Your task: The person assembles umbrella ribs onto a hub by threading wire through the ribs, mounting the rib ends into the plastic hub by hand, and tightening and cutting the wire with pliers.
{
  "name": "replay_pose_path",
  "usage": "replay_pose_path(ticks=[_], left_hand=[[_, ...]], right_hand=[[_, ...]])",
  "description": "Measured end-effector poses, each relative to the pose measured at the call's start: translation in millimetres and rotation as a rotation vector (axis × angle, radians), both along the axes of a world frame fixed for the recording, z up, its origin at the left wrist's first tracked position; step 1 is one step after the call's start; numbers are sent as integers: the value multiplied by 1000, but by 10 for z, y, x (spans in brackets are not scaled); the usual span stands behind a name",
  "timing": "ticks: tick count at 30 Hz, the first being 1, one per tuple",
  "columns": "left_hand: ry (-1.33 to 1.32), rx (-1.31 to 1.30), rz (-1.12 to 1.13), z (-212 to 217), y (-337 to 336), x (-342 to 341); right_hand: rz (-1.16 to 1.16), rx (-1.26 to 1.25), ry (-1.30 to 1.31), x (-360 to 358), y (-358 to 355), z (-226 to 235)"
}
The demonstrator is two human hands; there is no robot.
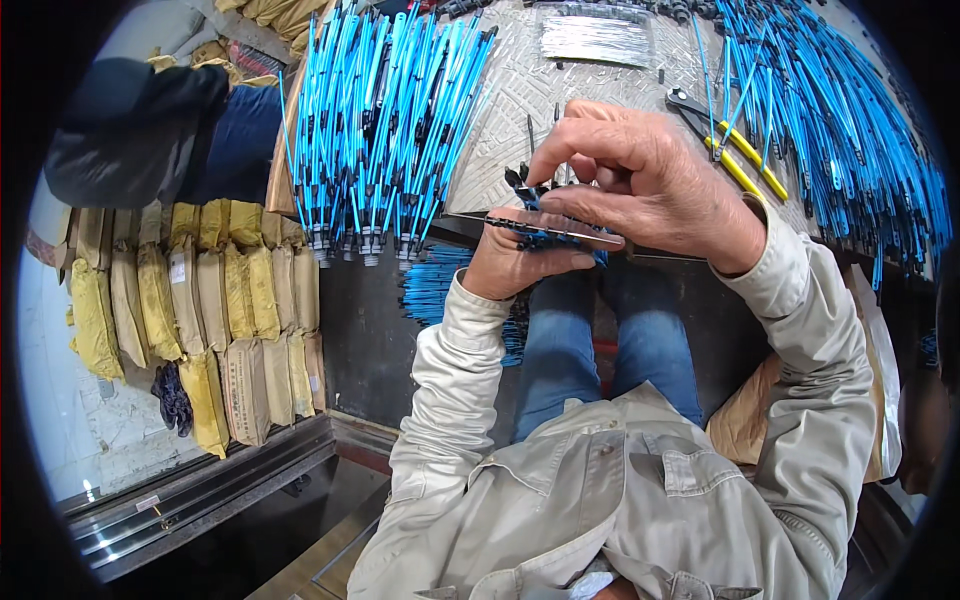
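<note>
My left hand (508,265) is closed around a small bunch of blue rods with black fittings (545,240), seen nearly end-on over my lap. A thin flat dark strip (570,232) with a pale edge lies across the top of this hand, reaching toward the right thumb. Above it, my right hand (640,180) is closed in a pinch beside the black ends of the bunch. What sits between its thumb and forefinger is too small and covered to make out.
Bundles of blue rods (385,120) are heaped at the table's left, with another large pile (830,130) at right. Yellow-handled pliers (745,160) and a clear bag of silvery pins (595,38) lie on the table. Wrapped packages (195,290) and another person (150,130) are at left.
</note>
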State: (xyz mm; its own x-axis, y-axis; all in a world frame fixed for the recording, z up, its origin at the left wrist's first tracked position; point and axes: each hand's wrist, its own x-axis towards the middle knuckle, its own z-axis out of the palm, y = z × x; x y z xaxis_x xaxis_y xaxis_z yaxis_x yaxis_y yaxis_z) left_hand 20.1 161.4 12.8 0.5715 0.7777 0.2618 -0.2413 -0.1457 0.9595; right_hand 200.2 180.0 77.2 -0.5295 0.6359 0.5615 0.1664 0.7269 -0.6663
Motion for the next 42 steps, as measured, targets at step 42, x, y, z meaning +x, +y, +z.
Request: replay_pose_path(ticks=[42], left_hand=[[-189,-86,24,-81,-64,67]], right_hand=[[94,-90,33,95,-10,81]])
